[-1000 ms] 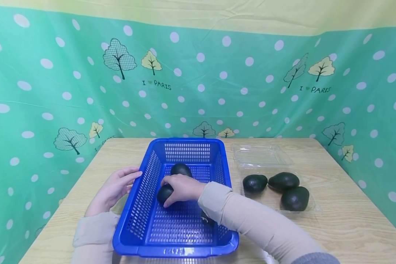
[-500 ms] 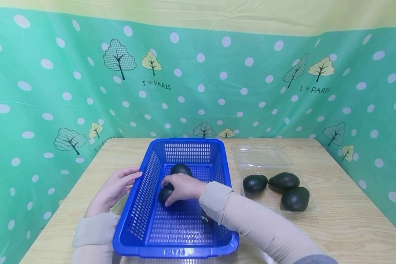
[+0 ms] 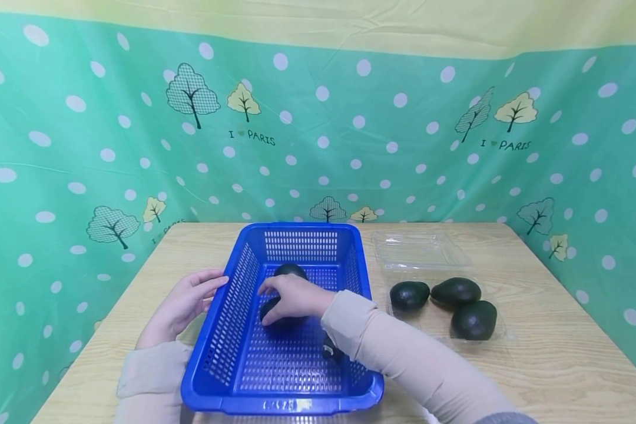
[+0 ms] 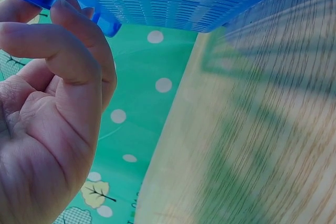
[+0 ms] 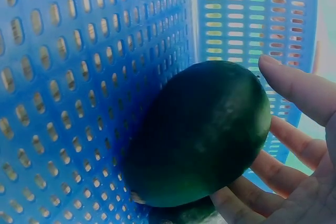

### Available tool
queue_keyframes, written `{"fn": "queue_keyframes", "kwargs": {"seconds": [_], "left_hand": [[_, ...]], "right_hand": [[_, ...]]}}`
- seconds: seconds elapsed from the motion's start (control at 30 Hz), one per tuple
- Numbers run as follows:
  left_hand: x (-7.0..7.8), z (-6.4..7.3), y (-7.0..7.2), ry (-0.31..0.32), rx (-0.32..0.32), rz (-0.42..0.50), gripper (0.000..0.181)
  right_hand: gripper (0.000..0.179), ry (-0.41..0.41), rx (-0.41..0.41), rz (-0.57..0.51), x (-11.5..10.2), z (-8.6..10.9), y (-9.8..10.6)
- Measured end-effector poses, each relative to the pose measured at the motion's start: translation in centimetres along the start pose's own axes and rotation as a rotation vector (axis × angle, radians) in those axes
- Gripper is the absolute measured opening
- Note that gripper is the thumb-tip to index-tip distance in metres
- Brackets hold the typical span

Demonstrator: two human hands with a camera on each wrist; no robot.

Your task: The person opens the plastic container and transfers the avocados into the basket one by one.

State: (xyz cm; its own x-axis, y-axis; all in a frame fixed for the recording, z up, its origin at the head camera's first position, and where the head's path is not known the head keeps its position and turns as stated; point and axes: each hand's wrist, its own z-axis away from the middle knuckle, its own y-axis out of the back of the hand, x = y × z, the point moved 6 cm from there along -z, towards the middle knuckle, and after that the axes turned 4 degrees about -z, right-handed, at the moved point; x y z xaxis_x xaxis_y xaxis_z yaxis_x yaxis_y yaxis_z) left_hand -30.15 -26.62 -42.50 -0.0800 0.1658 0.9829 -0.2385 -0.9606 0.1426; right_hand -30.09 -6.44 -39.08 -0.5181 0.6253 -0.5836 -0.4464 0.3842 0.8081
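Note:
My right hand reaches down inside the blue plastic basket, thumb and fingers around a dark green avocado. In the right wrist view the thumb lies near its upper end and the fingers along its lower side. A second avocado lies just beyond the hand, partly covered by it. Near the right sleeve a dark thing with a pale mark shows in the basket, mostly hidden. My left hand holds the basket's left rim, its curved fingertips right at the edge in the left wrist view.
Right of the basket, an open clear plastic clamshell box has three avocados in its near half, the frontmost avocado at the right. All this stands on a wooden table with a green dotted curtain behind.
The avocado under my right hand has shifted slightly right, and the thumb has drawn in a little. The left hand and basket have stayed in place.

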Motion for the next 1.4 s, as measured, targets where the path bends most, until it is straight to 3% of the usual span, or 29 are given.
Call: {"fn": "queue_keyframes", "kwargs": {"seconds": [0.87, 1.13, 1.4], "left_hand": [[0.0, 0.0, 0.0, -0.003, -0.002, 0.02, 0.029], [0.0, 0.0, 0.0, 0.002, 0.001, 0.006, 0.043], [0.1, 0.1, -0.1, 0.005, 0.001, 0.013, 0.041]], "right_hand": [[0.048, 0.003, 0.151, -0.327, -0.3, 1.0, 3.3], [0.044, -0.005, 0.192, -0.376, -0.3, 1.4, 4.3], [0.045, 0.01, 0.225, -0.438, -0.5, 2.3, 5.3]]}}
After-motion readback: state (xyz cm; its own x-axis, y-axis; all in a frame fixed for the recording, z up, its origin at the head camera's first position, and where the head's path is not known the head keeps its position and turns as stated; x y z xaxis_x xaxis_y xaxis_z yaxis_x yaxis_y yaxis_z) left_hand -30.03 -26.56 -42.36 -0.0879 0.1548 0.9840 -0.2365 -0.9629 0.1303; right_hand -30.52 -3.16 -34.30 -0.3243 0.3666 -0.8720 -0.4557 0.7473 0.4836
